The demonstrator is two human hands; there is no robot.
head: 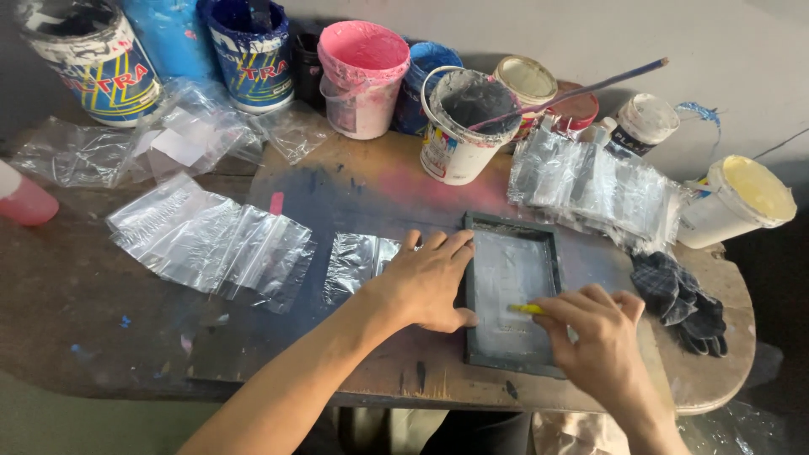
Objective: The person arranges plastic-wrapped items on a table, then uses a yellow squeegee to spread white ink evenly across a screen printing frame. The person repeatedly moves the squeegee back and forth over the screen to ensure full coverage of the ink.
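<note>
The left hand (425, 282) lies flat, fingers spread and released, pressing on the left rim of a small dark frame (554, 253) that sits near the desk's (101, 320) front edge, right of middle. Its fingertips rest on the frame's top left corner. The frame's screen is coated whitish grey.

The right hand (600, 335) is over the lower right part of the frame, fingers clenched on a small yellow tool (527, 309) whose tip lies on the screen.

Just left of the frame, partly under the left hand, lies a clear bag (354, 261). Further left, more clear bags (211, 240) are spread in a loose overlapping row towards the left edge, and others (181, 126) lie at the back left. A stack of bags (590, 185) sits behind the frame, towards the back right. A dark checked cloth (683, 299) lies crumpled just right of the frame, near the right edge.

Along the back edge stand paint tubs: a white one (463, 126) with a long stick (581, 91) in it, a pink one (364, 76), blue ones (253, 55), and a yellow-lidded one (742, 202) at the far right. A pink bottle (25, 200) is at the left edge. The desk top is stained with blue and pink paint.
</note>
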